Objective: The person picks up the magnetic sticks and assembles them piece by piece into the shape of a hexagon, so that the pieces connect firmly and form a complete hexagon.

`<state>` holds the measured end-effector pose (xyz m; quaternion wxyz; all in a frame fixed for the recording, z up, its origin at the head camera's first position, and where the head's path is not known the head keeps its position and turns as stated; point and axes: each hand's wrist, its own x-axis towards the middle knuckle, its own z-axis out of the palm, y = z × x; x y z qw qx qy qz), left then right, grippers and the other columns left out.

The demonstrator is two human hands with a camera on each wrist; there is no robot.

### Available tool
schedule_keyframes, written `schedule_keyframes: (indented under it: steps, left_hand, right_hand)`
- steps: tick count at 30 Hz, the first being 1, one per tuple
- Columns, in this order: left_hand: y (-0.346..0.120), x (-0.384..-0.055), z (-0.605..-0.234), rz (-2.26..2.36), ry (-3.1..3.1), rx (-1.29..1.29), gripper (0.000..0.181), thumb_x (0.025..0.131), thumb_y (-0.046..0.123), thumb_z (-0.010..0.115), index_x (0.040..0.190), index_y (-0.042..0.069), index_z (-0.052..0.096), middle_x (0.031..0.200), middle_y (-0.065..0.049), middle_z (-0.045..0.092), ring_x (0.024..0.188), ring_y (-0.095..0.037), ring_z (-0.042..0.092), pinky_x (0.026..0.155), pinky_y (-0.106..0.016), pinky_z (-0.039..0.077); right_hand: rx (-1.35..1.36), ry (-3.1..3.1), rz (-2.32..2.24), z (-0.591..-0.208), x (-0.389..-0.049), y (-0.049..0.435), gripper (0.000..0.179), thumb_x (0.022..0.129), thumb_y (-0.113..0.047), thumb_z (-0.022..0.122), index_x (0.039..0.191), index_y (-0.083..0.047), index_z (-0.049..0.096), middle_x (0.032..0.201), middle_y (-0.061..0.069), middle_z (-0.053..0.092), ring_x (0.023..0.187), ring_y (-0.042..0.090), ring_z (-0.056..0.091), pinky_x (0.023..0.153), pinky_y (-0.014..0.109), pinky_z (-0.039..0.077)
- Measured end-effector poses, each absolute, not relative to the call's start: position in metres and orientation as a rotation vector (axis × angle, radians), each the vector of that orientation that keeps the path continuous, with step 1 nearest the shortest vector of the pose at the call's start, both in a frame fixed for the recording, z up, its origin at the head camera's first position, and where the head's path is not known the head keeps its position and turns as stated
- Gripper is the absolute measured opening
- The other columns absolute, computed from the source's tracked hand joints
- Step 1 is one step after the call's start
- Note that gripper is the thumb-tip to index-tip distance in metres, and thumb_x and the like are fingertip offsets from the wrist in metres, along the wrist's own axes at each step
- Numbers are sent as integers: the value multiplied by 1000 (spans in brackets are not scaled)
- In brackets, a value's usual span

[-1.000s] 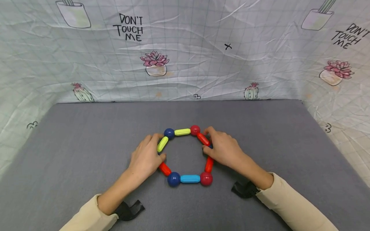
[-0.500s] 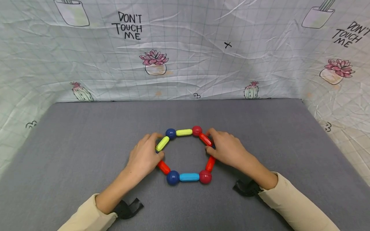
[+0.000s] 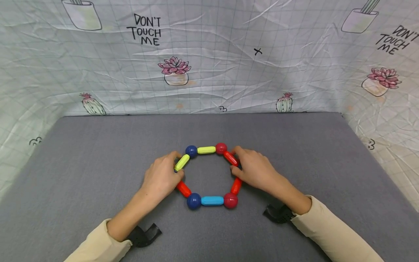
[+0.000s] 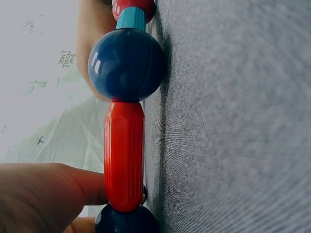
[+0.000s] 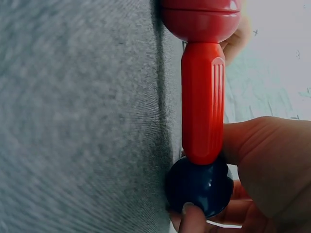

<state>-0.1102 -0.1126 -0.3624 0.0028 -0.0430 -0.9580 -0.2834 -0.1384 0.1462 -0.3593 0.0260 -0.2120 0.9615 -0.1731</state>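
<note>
A closed six-sided ring of magnetic rods and balls lies flat on the grey table, seen whole in the head view. At its left corner my left hand (image 3: 160, 175) grips a blue ball (image 4: 127, 221), between a yellow-green rod (image 3: 182, 162) and a red rod (image 4: 124, 155). My right hand (image 3: 256, 169) holds the opposite blue ball (image 5: 198, 187), where two red rods meet; one is the near red rod (image 5: 203, 102). Fingers cover most of both held balls in the head view. A light-blue rod (image 3: 212, 201) joins a blue ball (image 3: 194, 201) and a red ball (image 3: 230, 200) in front.
At the ring's far side, a yellow-green rod (image 3: 206, 150) links a blue ball (image 3: 191, 151) to a red ball (image 3: 221, 148). A white printed cloth (image 3: 209, 72) hangs behind and beside the grey tabletop (image 3: 108, 153). Black straps (image 3: 144, 236) hang at the wrists.
My left hand has shifted slightly left with its corner of the ring, which looks a little wider. The right hand moved slightly right, then back left. Both keep their hold.
</note>
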Motion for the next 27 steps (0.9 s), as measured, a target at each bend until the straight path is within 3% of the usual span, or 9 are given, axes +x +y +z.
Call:
schedule_keyframes:
  steps: [27]
  left_hand:
    - [-114,-112,-363,-856,-2995,-151,36,80,8,72,114,3,62,87,-12,63,57,-19,50,41,-28,39]
  right_hand:
    - [-628,3015,-566,-362,-138,143,40,81,-17,70,118,-7,58,81,1,58,59,14,48,43,26,39]
